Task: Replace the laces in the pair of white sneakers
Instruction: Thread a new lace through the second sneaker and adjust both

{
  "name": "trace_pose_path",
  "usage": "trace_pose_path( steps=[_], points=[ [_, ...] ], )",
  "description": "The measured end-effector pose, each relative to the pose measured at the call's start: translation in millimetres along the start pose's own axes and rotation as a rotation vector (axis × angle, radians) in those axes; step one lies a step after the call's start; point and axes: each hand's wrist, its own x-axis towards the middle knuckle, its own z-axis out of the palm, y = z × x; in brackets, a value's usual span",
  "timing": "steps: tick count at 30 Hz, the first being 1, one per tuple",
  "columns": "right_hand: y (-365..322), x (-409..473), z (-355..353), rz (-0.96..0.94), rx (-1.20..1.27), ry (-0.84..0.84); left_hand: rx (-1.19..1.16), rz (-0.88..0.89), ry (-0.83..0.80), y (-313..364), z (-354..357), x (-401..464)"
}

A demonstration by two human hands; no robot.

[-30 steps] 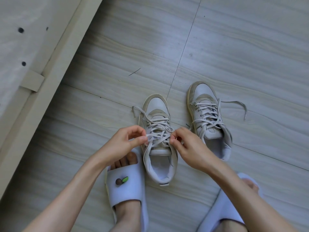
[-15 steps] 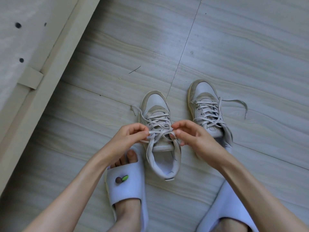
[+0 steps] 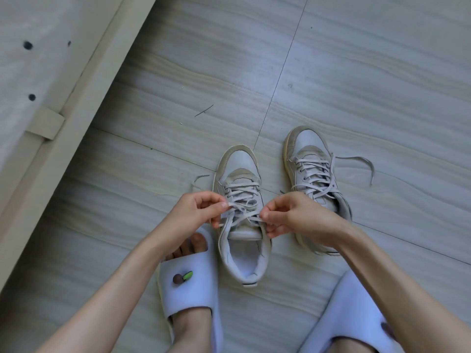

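I have both hands down at the near sneaker [image 3: 240, 225], which sits on the floor [image 3: 356, 72] between the two slippered feet, toe pointing away from me and its opening toward me, so the upper rows of lacing are right under my fingers. My left hand [image 3: 196, 212] is closed in a pinch on a strand of the lace [image 3: 242, 200] at the shoe's left edge, thumb and forefinger together; my right hand [image 3: 293, 215] is curled the same way, pinching a strand at the right edge. Holding one side in each hand lets me work the lace sideways through the top eyelets while the shoe stays put on the floor, and I judge this to be the loosening stage, since the lace is still threaded all the way down. The far sneaker [image 3: 313, 174] stands just beside the first, to its right, still laced, one loose end [image 3: 367, 164] trailing out over the floor. I cannot make out which eyelet each strand leaves from, and the grip of my right fingertips is partly turned from the lens, so that pinch may be on a loop and not a free end. The right hand also hides the heel of the far sneaker, and the right slipper [image 3: 344, 314] is cut off at the frame's bottom.
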Motion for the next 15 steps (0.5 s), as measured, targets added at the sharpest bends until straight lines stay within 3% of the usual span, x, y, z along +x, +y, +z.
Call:
trace_pose_path(
  steps=[4, 10, 15],
  points=[
    [9.1, -6.0, 3.3, 0.079, 0.087, -0.064, 0.101, -0.031, -0.069, -0.5, -3.2, -2.5],
    [8.8, -2.9, 8.1, 0.035, -0.158, 0.011, 0.147, -0.069, -0.098, 0.8, 3.8, 0.5],
    [13.4, -2.5, 2.0, -0.003, -0.097, 0.172, 0.228, -0.144, -0.079, -1.6, 4.4, 8.5]
  ],
)
